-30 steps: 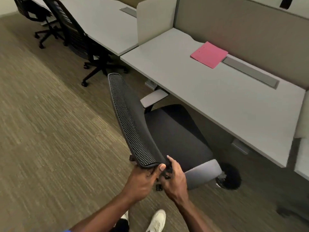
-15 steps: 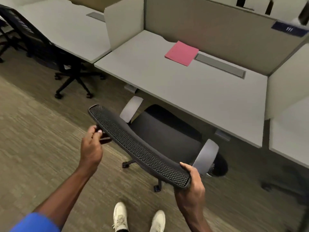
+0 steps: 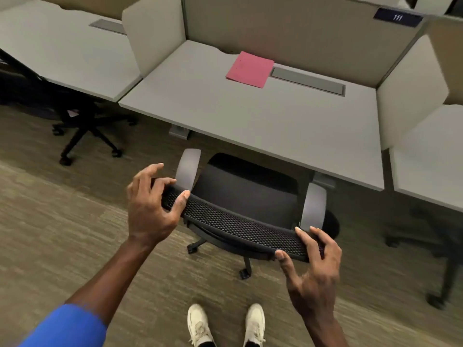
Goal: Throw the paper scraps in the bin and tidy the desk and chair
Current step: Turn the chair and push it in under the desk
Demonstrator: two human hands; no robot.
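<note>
A black office chair (image 3: 246, 194) with grey armrests faces the grey desk (image 3: 250, 118), its seat front tucked under the desk edge. The mesh backrest (image 3: 235, 224) is nearest me. My left hand (image 3: 150, 206) holds the backrest's left end, thumb on the mesh and fingers loosely curled around the edge. At the right end my right hand (image 3: 313, 266) holds it between thumb and fingers. A pink folder (image 3: 250, 68) lies flat at the back of the desk. No paper scraps or bin are in view.
Beige partition panels (image 3: 295, 28) enclose the desk on three sides, and a grey cable cover (image 3: 308, 81) lies beside the folder. Another black chair (image 3: 82, 131) stands under the left desk (image 3: 62, 53). A chair base (image 3: 441, 271) shows at the right. My white shoes (image 3: 225, 324) are on the carpet.
The chair has turned square to the desk and rolled in under its edge. Both hands stayed at the two ends of the backrest, their fingers now more spread.
</note>
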